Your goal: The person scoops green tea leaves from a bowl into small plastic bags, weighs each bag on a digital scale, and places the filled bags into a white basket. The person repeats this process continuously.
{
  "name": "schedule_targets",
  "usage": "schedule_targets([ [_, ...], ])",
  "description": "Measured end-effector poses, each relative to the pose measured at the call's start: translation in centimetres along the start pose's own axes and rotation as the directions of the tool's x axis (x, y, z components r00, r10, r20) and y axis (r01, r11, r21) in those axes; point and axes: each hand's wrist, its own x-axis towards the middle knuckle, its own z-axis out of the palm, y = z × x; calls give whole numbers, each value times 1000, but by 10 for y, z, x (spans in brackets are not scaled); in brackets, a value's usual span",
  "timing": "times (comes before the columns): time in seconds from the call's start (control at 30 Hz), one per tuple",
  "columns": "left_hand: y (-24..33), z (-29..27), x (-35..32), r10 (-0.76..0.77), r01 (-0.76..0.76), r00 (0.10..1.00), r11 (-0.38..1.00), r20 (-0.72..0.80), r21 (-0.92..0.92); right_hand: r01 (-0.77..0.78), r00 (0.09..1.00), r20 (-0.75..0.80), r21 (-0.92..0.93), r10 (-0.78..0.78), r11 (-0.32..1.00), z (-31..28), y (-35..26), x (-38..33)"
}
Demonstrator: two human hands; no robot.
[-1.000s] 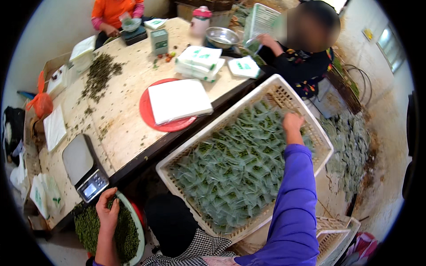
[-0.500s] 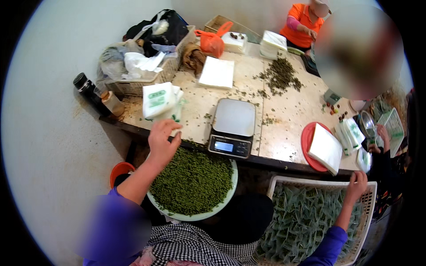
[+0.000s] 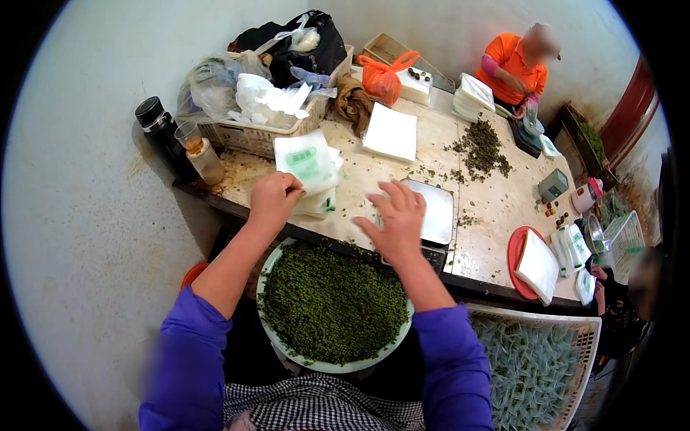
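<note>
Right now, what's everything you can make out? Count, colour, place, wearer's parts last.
basin: 1, pale green, below table edge
grains: many, green, in basin
table: 1, pale, centre
scales: 2, silver in front, black far end
printed bags: several, white-green, table left and right
plain stacks: about 4, white, around table
plate: 1, red, table right
dried heap: 1, brownish, mid-table
lattice crates: 2, off-white, upper left, lower right
sachets: many, pale green, lower-right crate
thermos: 1, black, left
carrier bag: 1, orange, table back
box: 1, dull green, table right
co-workers: 2, orange at back, dark at right
sleeves: 2, purple, bottom
left hand: 1, bare, at printed bags
right hand: 1, bare, before nearer scale
</note>
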Motion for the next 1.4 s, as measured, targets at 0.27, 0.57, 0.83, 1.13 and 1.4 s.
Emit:
schedule_targets([
  [0.27,0,-1,1,-203,197,979,895,29,-399,-161,979,-126,7,161,987,68,-62,52],
  [0.57,37,7,-21,186,-282,923,923,-336,-263,-469,844,-35,435,535,768,49,-82,45],
  [0.83,81,-21,-103,701,-687,708,712,-82,147,-482,874,110,327,474,813,-1,-76,-51],
  [1.13,68,-49,-167,617,-626,724,775,309,-80,-805,590,779,546,211,232,-49,-67,-136],
  [1.4,74,-58,-173,186,-173,978,976,97,-131,-350,896,321,88,306,933,15,-49,-181],
])
